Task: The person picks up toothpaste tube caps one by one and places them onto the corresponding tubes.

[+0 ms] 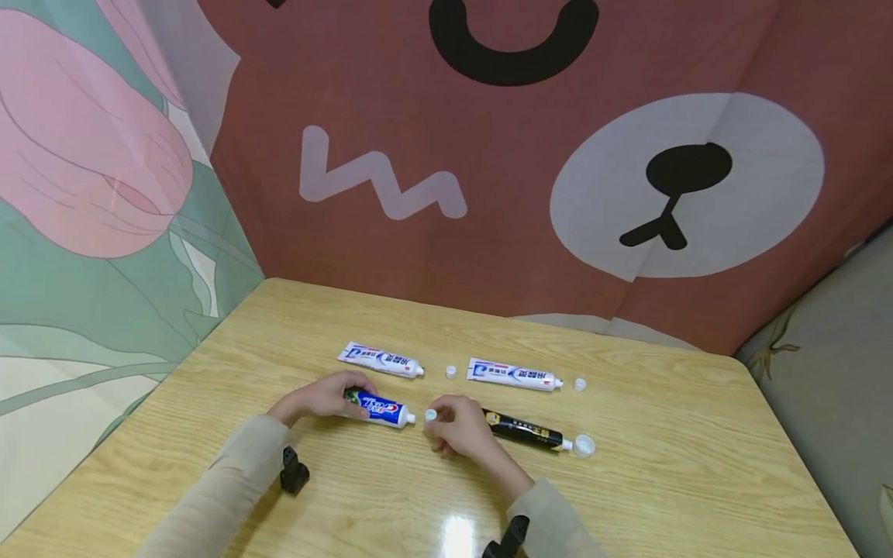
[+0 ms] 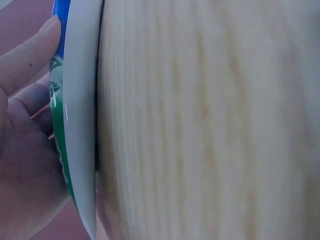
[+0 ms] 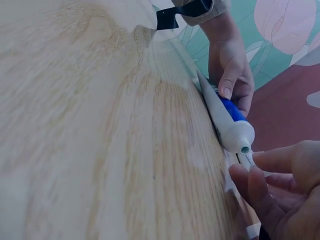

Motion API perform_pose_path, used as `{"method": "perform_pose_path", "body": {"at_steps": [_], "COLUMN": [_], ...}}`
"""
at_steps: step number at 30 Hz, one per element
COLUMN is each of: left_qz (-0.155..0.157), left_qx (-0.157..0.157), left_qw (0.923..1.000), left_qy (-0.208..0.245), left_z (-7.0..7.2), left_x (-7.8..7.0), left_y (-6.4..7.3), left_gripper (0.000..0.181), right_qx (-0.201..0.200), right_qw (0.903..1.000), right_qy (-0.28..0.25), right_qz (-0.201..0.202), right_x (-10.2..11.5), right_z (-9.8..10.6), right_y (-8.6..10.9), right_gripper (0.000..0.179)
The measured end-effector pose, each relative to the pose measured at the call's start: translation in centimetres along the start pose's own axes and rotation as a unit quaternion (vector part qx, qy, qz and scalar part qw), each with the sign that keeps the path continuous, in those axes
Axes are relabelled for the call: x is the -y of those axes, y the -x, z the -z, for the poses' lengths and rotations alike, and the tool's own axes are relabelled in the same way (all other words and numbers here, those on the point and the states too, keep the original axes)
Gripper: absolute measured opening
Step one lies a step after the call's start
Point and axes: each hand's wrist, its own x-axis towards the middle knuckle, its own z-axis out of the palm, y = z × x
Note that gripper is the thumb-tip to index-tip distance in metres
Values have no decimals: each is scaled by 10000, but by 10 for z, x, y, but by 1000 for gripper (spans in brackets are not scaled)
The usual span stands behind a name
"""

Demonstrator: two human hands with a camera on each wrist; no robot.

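Observation:
My left hand [image 1: 335, 395] grips a blue toothpaste tube [image 1: 385, 411] by its body, thumb on the near side and fingers on the far side. The tube lies along the tabletop, its uncapped nozzle pointing right, and the left wrist view shows its green and white tail end [image 2: 80, 115]. Just right of that nozzle, my right hand [image 1: 460, 428] pinches a small white cap [image 1: 431, 415] between thumb and fingertips. A short gap separates cap and nozzle. In the right wrist view the open nozzle [image 3: 244, 149] faces the right fingertips [image 3: 257, 182].
Behind are two white toothpaste tubes [image 1: 380, 360] [image 1: 515, 375], each with a white cap [image 1: 450, 372] [image 1: 580, 384] off its nozzle. A black toothpaste tube [image 1: 526, 431] lies right of my right hand, a wider clear-white cap [image 1: 584, 446] by its tip. Printed cloth [image 1: 391, 256] borders the wooden table [image 1: 670, 480].

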Motion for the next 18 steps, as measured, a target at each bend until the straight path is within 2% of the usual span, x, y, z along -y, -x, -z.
{"method": "perform_pose_path", "body": {"at_steps": [3,8,14,18], "left_qz": [5,-172,-603,-944], "left_qx": [79,97,-41,-121], "left_qw": [10000,9998,9981,9953], "left_qy": [21,-55,-102,191], "left_z": [0,-1,1,3], "left_x": [0,0,2,4], "left_y": [-1,-2,-5,-4], "left_gripper": [28,24,11,13], "right_qx": [-24,17,66,46], "right_qw": [9999,9997,9995,9996], "right_qy": [-126,-229,-270,-196], "right_qz": [-75,11,146,205], "right_x": [-1,-3,-6,-3], "right_z": [0,0,1,3], "right_y": [0,0,1,2], "right_gripper": [17,15,17,21]}}
